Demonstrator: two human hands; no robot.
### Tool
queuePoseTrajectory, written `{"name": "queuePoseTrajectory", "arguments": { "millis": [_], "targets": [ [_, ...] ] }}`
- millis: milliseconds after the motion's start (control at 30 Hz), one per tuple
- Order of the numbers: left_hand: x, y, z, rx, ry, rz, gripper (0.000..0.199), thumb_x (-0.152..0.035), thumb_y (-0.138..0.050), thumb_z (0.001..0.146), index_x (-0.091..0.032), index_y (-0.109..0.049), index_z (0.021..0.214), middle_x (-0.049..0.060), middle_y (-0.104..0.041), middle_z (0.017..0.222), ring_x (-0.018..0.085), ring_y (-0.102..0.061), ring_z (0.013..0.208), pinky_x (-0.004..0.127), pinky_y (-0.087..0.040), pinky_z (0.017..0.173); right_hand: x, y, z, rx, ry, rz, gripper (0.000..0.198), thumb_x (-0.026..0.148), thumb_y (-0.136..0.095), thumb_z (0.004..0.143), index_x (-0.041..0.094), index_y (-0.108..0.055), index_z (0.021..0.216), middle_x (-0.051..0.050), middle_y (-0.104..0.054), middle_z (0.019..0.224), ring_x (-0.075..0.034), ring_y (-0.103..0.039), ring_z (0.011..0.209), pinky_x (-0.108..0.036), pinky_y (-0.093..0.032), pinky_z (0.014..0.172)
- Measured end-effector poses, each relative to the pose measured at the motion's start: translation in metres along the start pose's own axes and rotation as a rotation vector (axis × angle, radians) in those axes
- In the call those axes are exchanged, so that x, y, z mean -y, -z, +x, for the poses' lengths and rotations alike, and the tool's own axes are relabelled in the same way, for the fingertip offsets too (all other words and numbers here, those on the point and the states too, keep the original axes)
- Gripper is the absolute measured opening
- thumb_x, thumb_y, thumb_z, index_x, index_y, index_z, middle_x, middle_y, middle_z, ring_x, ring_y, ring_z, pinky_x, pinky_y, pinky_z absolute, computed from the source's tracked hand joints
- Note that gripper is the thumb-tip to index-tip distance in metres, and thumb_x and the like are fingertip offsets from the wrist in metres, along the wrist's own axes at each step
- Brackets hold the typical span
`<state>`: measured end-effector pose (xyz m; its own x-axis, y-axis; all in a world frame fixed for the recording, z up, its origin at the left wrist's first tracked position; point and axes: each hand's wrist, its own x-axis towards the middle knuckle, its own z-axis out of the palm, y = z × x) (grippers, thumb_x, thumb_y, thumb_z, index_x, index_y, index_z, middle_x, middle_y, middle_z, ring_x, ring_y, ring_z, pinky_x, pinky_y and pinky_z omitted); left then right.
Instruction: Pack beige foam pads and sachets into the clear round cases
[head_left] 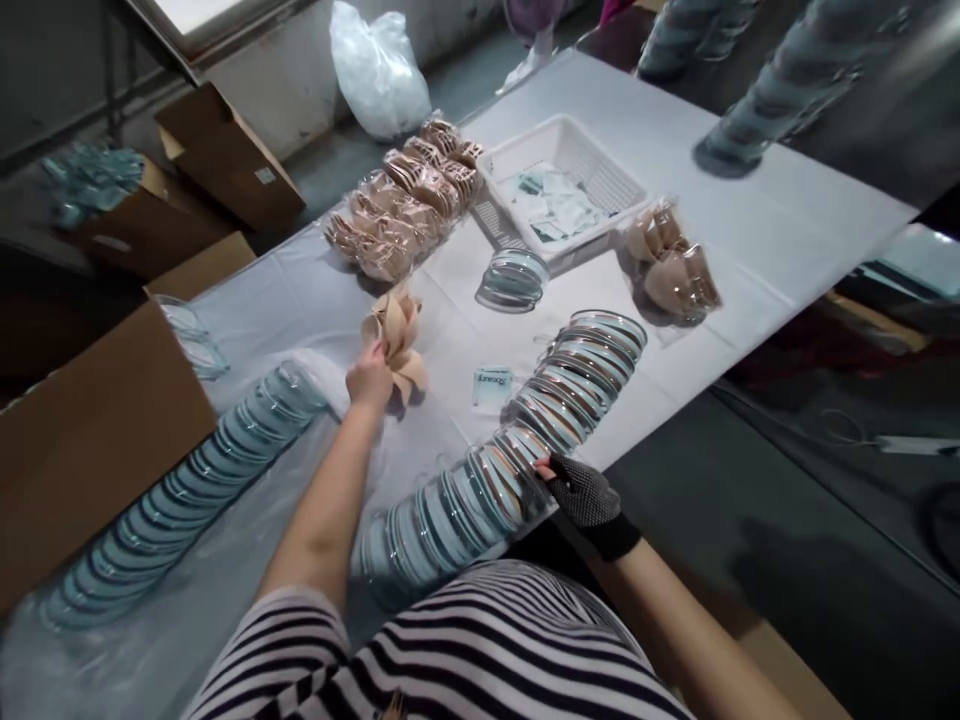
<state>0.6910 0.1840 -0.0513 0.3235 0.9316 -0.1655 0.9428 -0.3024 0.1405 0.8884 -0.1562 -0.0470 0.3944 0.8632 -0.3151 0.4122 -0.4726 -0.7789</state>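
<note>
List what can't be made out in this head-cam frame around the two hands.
- Left hand: fingers lie behind the beige pads it holds; grip hidden.
- Right hand: a dark glove covers it; contact with the row of clear cases is blurred.
- Small label: print too small to read.
- White basket: contents blurred.
- Second row of cases: its near end smears out in blur at the left edge.

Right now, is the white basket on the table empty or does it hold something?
Not empty: the white basket holds small clear packets across its bottom.
</note>
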Motion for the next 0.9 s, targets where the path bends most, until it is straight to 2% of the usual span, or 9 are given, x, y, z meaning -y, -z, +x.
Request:
{"name": "queuePoseTrajectory", "arguments": {
  "millis": [67,133,267,367,467,600,733,800,900],
  "targets": [
    [-0.006,-0.013,-0.03,0.02,-0.126,0.067,0.049,-0.018,-0.039,0.095,-0.023,-0.046,0.143,0.016,-0.048,0.143,0.03,-0.056,0.12,0.04,-0.046,0.095,0.008,-0.003,0.004,0.004,0.035,0.003,0.04,0.046,-0.039,0.094,0.021,-0.071,0.093,-0.008,-0.075,0.092,-0.024,-0.07,0.086,-0.035,-0.053,0.079],
    [-0.018,-0.037,-0.06,0.167,-0.264,0.123,0.049,-0.018,-0.045,0.092,-0.018,-0.05,0.14,0.021,-0.051,0.137,0.031,-0.058,0.116,0.042,-0.048,0.092,0.012,-0.01,0.003,0.01,0.042,-0.01,0.039,0.045,-0.04,0.093,0.022,-0.071,0.092,-0.008,-0.075,0.091,-0.025,-0.071,0.085,-0.036,-0.054,0.078],
    [-0.033,-0.074,-0.09,0.383,-0.441,0.056,0.038,-0.021,-0.055,0.088,-0.025,-0.064,0.125,0.01,-0.066,0.118,0.025,-0.065,0.102,0.035,-0.052,0.087,0.009,-0.026,-0.005,0.049,0.043,-0.007,0.035,0.043,-0.043,0.091,0.024,-0.073,0.092,-0.007,-0.076,0.091,-0.025,-0.072,0.086,-0.037,-0.055,0.078],
    [-0.024,-0.066,-0.067,0.22,-0.505,-0.06,0.049,-0.012,-0.045,0.089,-0.028,-0.058,0.134,0.005,-0.061,0.132,0.022,-0.056,0.12,0.034,-0.045,0.102,0.003,-0.033,-0.011,0.067,0.024,-0.003,0.035,0.044,-0.044,0.091,0.025,-0.074,0.095,-0.008,-0.076,0.094,-0.027,-0.072,0.087,-0.039,-0.056,0.077],
    [-0.015,-0.047,-0.025,0.066,-0.545,-0.08,0.063,-0.01,-0.05,0.081,-0.024,-0.049,0.142,0.007,-0.05,0.146,0.026,-0.038,0.139,0.043,-0.03,0.115,-0.003,-0.038,-0.014,0.065,-0.011,0.006,0.035,0.044,-0.045,0.091,0.026,-0.074,0.096,-0.008,-0.076,0.096,-0.028,-0.072,0.088,-0.04,-0.057,0.078],
    [-0.029,-0.056,0.003,0.376,-0.783,0.042,0.066,-0.03,-0.071,0.073,-0.027,-0.053,0.137,0.009,-0.06,0.133,0.03,-0.043,0.135,0.046,-0.021,0.118,-0.001,-0.039,-0.015,0.067,-0.02,-0.003,0.034,0.044,-0.044,0.091,0.027,-0.073,0.095,-0.006,-0.076,0.094,-0.028,-0.072,0.088,-0.042,-0.057,0.078],
    [-0.046,-0.087,-0.016,0.481,-0.574,0.106,0.044,-0.037,-0.072,0.077,-0.02,-0.065,0.118,0.014,-0.07,0.11,0.031,-0.059,0.118,0.043,-0.031,0.111,0.01,-0.015,0.013,0.041,0.039,-0.12,0.032,0.038,-0.044,0.092,0.024,-0.073,0.098,-0.008,-0.076,0.096,-0.026,-0.071,0.089,-0.039,-0.056,0.078],
    [-0.04,-0.096,-0.03,0.475,-0.444,0.121,0.034,-0.037,-0.063,0.085,-0.017,-0.067,0.112,0.016,-0.071,0.107,0.032,-0.062,0.112,0.045,-0.036,0.105,0.019,0.004,0.049,0.006,0.086,-0.293,0.03,0.031,-0.046,0.091,0.021,-0.072,0.102,-0.01,-0.074,0.103,-0.025,-0.069,0.096,-0.036,-0.053,0.084],
    [-0.016,-0.099,-0.048,0.474,-0.277,0.133,0.036,-0.042,-0.057,0.09,-0.015,-0.065,0.113,0.018,-0.07,0.109,0.033,-0.065,0.106,0.044,-0.045,0.094,0.033,0.02,0.119,0.019,0.142,-0.621,0.026,0.024,-0.053,0.089,0.016,-0.072,0.104,-0.015,-0.072,0.111,-0.028,-0.061,0.111,-0.041,-0.045,0.098]
  ]
}}
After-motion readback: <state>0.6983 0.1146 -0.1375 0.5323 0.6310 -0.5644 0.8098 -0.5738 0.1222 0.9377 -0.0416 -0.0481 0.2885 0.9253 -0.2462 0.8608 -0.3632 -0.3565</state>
